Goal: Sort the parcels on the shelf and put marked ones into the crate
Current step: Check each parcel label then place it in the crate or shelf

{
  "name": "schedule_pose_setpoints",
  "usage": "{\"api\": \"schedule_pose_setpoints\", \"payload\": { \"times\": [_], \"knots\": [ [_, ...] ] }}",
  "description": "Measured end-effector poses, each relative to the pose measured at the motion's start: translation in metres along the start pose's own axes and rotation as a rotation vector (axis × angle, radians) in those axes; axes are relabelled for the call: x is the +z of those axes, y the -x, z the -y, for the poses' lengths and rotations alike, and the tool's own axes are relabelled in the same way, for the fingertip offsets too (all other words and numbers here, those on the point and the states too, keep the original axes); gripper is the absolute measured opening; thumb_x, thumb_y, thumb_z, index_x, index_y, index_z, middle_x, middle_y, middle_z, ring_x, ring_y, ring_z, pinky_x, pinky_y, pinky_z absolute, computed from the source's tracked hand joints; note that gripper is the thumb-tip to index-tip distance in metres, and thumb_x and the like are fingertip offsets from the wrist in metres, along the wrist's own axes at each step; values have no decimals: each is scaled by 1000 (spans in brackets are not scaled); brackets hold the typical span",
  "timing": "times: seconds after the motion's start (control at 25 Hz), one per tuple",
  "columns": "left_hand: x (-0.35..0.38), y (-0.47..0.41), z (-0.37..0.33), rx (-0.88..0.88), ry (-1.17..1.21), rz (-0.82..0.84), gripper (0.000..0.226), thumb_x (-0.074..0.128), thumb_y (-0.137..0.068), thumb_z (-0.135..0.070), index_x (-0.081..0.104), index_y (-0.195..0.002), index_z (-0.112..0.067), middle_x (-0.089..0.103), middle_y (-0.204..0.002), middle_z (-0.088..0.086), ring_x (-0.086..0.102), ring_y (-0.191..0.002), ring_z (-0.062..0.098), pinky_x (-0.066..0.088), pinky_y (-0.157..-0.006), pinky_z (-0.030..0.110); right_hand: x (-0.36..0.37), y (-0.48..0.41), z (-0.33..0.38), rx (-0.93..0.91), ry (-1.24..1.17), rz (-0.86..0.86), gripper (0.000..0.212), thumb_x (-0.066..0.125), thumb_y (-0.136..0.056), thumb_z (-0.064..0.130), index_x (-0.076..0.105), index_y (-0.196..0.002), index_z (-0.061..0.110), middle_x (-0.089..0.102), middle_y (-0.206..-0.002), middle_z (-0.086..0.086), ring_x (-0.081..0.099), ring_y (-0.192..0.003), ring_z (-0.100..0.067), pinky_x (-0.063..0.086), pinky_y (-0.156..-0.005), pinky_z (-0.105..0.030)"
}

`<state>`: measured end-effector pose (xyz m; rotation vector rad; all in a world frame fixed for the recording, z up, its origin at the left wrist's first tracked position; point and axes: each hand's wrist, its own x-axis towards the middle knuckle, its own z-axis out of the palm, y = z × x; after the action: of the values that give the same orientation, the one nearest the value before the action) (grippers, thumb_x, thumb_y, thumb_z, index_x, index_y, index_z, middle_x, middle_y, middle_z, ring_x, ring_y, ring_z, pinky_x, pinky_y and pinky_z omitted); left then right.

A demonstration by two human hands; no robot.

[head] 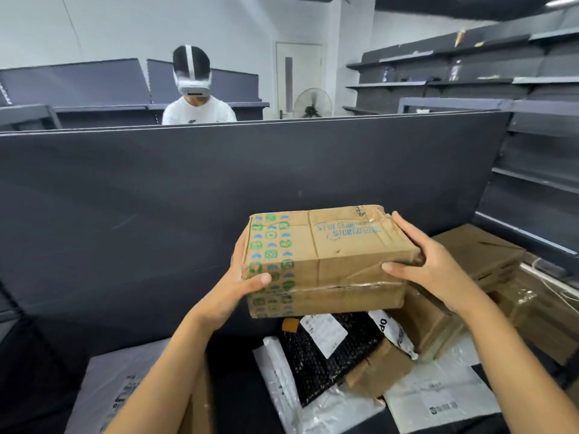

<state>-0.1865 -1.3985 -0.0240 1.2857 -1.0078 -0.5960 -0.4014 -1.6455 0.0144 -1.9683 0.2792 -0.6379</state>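
Observation:
A brown cardboard parcel (326, 255) with green and blue printed tape hangs above the shelf, held level between both hands. My left hand (242, 281) grips its left end, thumb on top and fingers underneath. My right hand (429, 264) grips its right end, thumb across the top and fingers round the far corner. Under it lies a heap of parcels: a black bubble mailer (329, 352) with a white label, white plastic mailers (438, 393) and more cardboard boxes (476, 252). No crate is in view.
A dark back panel (188, 198) rises right behind the shelf. A grey plastic mailer (122, 389) lies at the lower left. Beyond the panel stands a person (195, 101) wearing a headset. Dark shelving (470, 73) lines the right wall, and a fan (311, 103) stands by the door.

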Motion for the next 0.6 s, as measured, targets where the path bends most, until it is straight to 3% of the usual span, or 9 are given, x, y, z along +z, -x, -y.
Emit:
{"api": "schedule_pose_setpoints", "payload": {
  "times": [0.08, 0.16, 0.24, 0.32, 0.4, 0.48, 0.6],
  "knots": [
    [-8, 16, -7, 4, 18, -32, 118, 83, -54, -56, 12, -146, -43, 42, -147, -9, 47, -131, 11, 48, -99, 32, 19, 1, 3, 19, -22, -74, 88, 77, -54, 47, 42, -135, 47, 61, -119, 30, 58, -109, 9, 47, -87, -14],
    [-13, 32, -8, -28, 37, -78, 113, 83, -55, -52, 17, -145, -39, 47, -143, -4, 53, -127, 15, 50, -96, 36, 37, 3, 6, 10, -49, -155, 74, 73, -56, 56, 51, -126, 48, 65, -114, 22, 60, -106, 4, 47, -88, -21],
    [-16, 48, -2, -92, 106, -187, 89, 75, -66, -44, 29, -141, -30, 54, -137, 7, 62, -115, 19, 56, -85, 36, 54, 2, 16, -2, -84, -130, 50, 72, -62, 63, 58, -109, 54, 69, -105, 21, 64, -101, -1, 50, -79, -18],
    [-15, 60, 5, -197, 292, -329, 69, 66, -73, -39, 42, -135, -20, 62, -128, 13, 70, -100, 22, 59, -71, 35, 65, 2, 25, -14, -180, -39, 43, 70, -67, 59, 57, -109, 57, 67, -116, 20, 62, -109, -4, 50, -82, -19],
    [-16, 71, 12, -244, 469, -446, 60, 65, -73, -43, 54, -126, -18, 71, -113, 11, 73, -90, 24, 59, -64, 36, 74, 5, 24, -16, -284, -95, 56, 70, -72, 52, 45, -122, 59, 48, -140, 19, 48, -127, -3, 39, -100, -27],
    [-12, 80, 17, -200, 610, -523, 53, 60, -70, -50, 63, -114, -21, 75, -102, 7, 74, -86, 23, 59, -64, 37, 93, 13, 18, 36, -364, -176, 76, 70, -71, 52, 31, -136, 53, 28, -153, 16, 31, -139, -8, 30, -107, -32],
    [13, 86, 29, -139, 750, -589, 54, 63, -69, -56, 66, -113, -24, 72, -111, 8, 71, -98, 26, 54, -87, 47, 152, 32, 13, 148, -466, 49, 115, 73, -54, 62, 3, -144, 51, 19, -153, 18, 27, -140, -10, 29, -106, -34]
  ]
}}
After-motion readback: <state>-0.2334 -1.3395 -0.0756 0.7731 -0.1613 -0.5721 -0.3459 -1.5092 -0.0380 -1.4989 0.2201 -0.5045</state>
